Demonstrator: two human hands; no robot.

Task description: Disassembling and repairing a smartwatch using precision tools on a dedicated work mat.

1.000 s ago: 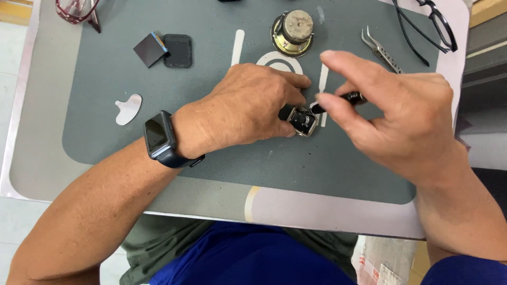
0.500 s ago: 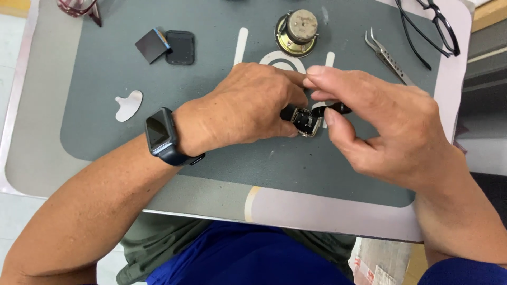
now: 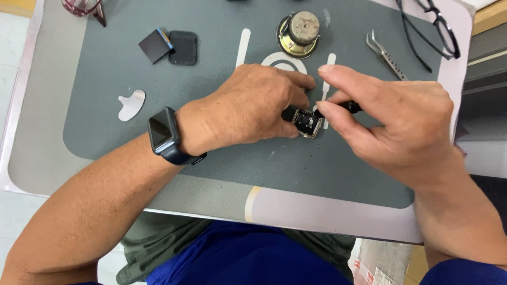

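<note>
We have our left hand (image 3: 248, 108) closed down over a small square metal watch case with its inside parts showing (image 3: 307, 122), pinning it against the grey rubber work mat (image 3: 211, 158) near the mat's middle, fingers curled tight round its near edge so that only the far half of the case shows. Our right hand (image 3: 401, 132) pinches a slim black-handled tool (image 3: 343, 107) between thumb and middle finger, the index finger lifted straight above it, and the tool's tip meets the open top of the case. We judge the case to be light, stiff and smooth-sided, apt to skate on the mat if let loose, and its bare innards look fragile, so it is best taken by its outer metal walls and never by the open face. Farther up the mat lie a round brass-coloured speaker (image 3: 299, 34), silver metal tweezers (image 3: 384, 53), black-framed spectacles (image 3: 430, 29), a dark square glass panel (image 3: 155, 45) touching a black rounded-square back cover (image 3: 183, 48), and a white plastic tab (image 3: 130, 104), all well apart from the hands
</note>
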